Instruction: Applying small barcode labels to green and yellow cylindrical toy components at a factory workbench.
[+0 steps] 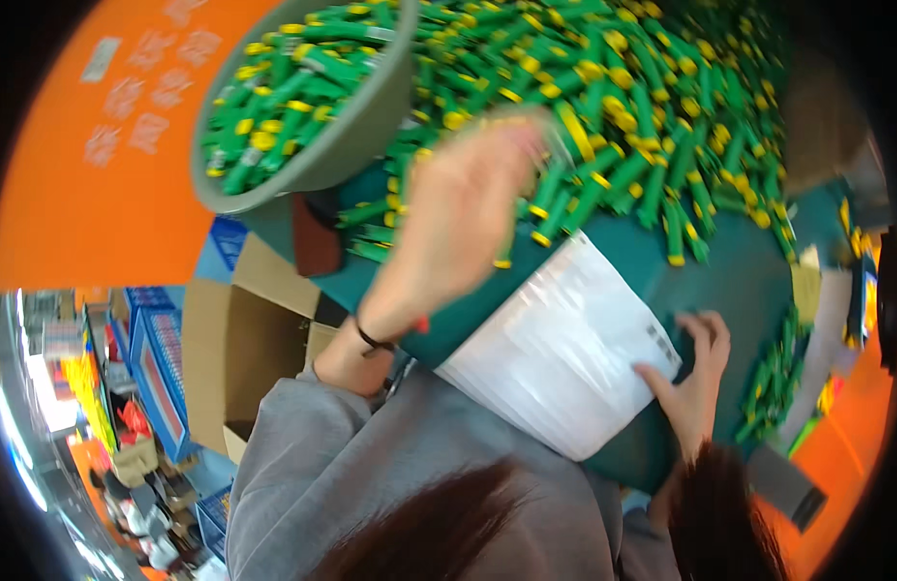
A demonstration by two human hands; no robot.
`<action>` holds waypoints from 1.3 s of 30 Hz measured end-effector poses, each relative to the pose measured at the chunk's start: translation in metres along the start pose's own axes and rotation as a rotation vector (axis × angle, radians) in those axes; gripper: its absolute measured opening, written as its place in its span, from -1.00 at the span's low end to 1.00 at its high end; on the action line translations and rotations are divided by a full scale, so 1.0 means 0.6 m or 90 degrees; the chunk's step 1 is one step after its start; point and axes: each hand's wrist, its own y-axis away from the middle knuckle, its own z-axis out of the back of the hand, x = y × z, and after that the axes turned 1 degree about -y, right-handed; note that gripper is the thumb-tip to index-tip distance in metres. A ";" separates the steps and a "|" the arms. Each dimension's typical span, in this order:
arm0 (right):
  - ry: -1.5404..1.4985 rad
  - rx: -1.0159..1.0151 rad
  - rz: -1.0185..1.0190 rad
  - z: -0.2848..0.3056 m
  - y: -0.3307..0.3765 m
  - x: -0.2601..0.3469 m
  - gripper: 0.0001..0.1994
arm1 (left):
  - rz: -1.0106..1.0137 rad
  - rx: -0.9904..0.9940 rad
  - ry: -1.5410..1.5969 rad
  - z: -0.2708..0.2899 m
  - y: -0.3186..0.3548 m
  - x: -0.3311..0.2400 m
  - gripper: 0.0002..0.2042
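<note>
My left hand point(463, 208) is over the near edge of a big heap of green tubes with yellow ends point(603, 107). Motion smears its fingers, and whether they grip one of the tubes is unclear. In front of me, slanted on the dark green tabletop point(724, 261), lies a flat stack of whitish, shiny plastic bags point(574, 349). At the right edge of that stack rests my right hand point(698, 378), open, with the thumb on the plastic and the other fingers apart from it, curved beside the edge.
A grey-green tub point(371, 145) full of the same tubes stands at the upper left, by an orange surface point(90, 194). Below it is an open cardboard box point(211, 363). A smaller bunch of green pieces point(775, 382) lies at the right. Blue crates point(163, 368) are farther left.
</note>
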 end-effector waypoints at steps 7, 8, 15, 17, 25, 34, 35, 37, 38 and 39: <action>-0.094 0.093 -0.084 -0.011 0.009 -0.020 -0.61 | -0.226 -0.405 -0.630 0.271 -0.149 0.054 -0.66; -0.290 0.097 -0.234 -0.011 0.009 -0.013 -0.69 | -0.392 -0.449 -0.782 0.260 -0.159 0.059 -0.68; -0.580 0.089 -0.307 -0.020 -0.030 0.022 -0.70 | -0.226 0.200 -0.078 -0.047 0.062 -0.022 -0.77; -0.621 0.086 -0.320 -0.025 -0.025 0.021 -0.69 | -0.202 0.234 -0.029 -0.101 0.089 -0.006 -0.75; -0.843 0.098 -0.452 -0.040 -0.004 0.022 -0.75 | -0.221 0.138 -0.072 -0.168 0.132 0.018 -0.73; -0.929 0.102 -0.497 -0.050 0.007 0.043 -0.68 | -0.155 0.081 -0.071 -0.166 0.155 0.015 -0.67; -0.909 0.115 -0.498 -0.054 0.007 0.041 -0.68 | -0.149 0.083 -0.063 -0.167 0.157 0.015 -0.67; -0.889 0.130 -0.499 -0.057 0.008 0.041 -0.69 | -0.140 0.084 -0.056 -0.164 0.160 0.013 -0.67; -0.899 0.125 -0.472 -0.056 0.012 0.042 -0.69 | -0.128 0.073 -0.051 -0.161 0.160 0.009 -0.70; -0.909 0.119 -0.444 -0.056 0.015 0.043 -0.70 | -0.117 0.063 -0.045 -0.158 0.160 0.007 -0.72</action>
